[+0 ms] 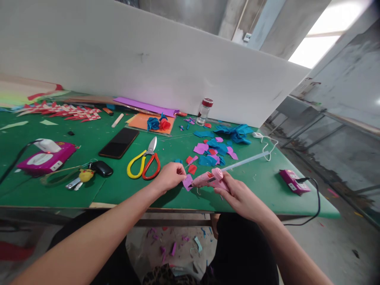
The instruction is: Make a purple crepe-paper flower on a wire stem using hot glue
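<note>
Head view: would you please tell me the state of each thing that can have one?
Glue gun: held in the right hand, glue stick protruding behind.
Glass jar: upright, lid on.
Scissors: lying flat, blades apparently closed.
Phone: lying flat, screen dark.
Left-side socket box: white adapter plugged in.
Right-side socket box: black cord attached.

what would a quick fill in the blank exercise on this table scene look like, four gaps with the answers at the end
1. The right hand holds a glue gun coloured ____.
2. The scissors have one red handle loop and one ____ loop.
3. The clear jar stands upright with a ____ lid.
4. From the wearer's viewpoint, the dark phone lies to the ____ of the scissors.

Missing words: pink; yellow; red; left.
</note>
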The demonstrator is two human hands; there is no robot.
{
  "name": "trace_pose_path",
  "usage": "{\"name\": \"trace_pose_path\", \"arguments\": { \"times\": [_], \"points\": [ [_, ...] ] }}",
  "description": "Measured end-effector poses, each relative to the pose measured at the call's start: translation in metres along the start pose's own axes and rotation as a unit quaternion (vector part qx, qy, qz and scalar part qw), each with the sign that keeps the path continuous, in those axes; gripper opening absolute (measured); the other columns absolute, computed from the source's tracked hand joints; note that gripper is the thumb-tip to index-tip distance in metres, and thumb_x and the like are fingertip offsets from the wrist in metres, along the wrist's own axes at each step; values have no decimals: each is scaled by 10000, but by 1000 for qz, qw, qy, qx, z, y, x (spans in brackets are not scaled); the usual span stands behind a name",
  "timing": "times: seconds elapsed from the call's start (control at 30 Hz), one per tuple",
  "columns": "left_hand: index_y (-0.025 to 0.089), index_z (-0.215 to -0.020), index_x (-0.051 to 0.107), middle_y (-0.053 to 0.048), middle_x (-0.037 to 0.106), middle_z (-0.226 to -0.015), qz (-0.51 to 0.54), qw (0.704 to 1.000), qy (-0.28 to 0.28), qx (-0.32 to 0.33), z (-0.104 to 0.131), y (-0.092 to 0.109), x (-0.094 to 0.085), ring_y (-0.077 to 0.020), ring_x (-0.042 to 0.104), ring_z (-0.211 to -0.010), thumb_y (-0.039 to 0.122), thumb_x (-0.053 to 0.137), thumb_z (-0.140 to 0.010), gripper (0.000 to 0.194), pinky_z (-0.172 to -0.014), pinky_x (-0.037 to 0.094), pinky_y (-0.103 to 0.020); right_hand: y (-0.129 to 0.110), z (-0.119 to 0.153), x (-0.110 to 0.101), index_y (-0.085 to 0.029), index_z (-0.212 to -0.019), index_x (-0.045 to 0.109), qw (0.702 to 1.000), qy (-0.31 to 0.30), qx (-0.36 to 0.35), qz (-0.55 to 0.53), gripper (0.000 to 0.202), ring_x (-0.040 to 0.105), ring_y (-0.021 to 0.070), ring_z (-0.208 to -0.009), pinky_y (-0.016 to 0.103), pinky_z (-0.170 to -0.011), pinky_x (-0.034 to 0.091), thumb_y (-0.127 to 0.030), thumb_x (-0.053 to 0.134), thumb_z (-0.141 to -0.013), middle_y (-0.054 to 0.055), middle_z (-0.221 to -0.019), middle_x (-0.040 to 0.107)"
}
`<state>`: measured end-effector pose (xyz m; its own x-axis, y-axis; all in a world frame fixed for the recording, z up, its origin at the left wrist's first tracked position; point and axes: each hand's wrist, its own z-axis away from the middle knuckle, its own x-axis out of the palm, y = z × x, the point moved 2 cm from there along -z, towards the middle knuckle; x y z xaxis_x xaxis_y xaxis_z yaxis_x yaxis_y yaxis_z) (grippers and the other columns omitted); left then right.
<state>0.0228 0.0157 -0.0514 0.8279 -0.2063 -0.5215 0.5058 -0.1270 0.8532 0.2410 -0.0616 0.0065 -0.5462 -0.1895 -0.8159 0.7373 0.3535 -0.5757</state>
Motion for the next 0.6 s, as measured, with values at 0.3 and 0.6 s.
{"name": "trace_pose_path", "arguments": {
  "times": [0.3, 0.6],
  "points": [
    [177, -581, 612, 17, 604, -557, -7, 1000, 1, 7, -2, -4, 1, -139, 519, -564, 166, 599, -630, 51, -511, 330, -239, 4, 0, 3, -191, -1199, 452, 1000, 2, -6, 12, 271, 648, 257, -914, 326, -760, 470, -299, 424, -952, 101, -1023, 673],
    [176, -590, 619, 15, 615, -572, -7, 1000, 1, 8, -2, -5, 2, -139, 532, -573, 161, 597, -631, 49, -515, 339, -237, 3, 0, 4, -189, -1173, 450, 1000, 3, -7, 23, 247, 655, 255, -904, 320, -744, 472, -302, 418, -956, 98, -1011, 677]
  ]
}}
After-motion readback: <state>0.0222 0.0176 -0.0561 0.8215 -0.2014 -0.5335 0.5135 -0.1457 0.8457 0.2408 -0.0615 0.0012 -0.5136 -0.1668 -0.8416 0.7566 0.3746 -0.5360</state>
